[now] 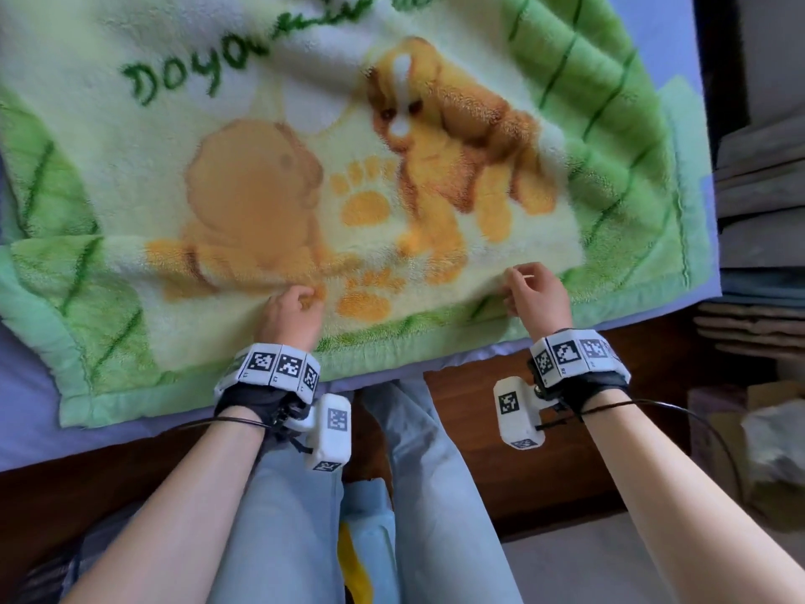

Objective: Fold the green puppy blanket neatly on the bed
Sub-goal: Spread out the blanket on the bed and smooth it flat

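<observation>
blanket [109,137] judged soft, limp, light; take hem corners | left hand [292,316] beside paw print [363,305], fingers pinching fleece | right hand [538,298] opposite, curled, grip unclear

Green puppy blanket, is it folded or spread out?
Spread out: the blanket lies open on the bed, both puppies and lettering showing, no fold in view.

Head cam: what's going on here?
A person stands at the edge of the bed, both hands on the blanket. The left hand and right hand each seem to pinch the fabric a little in from the near hem. The blanket lies spread out, puppy print up, bunched along its right side. No fold made yet.
</observation>
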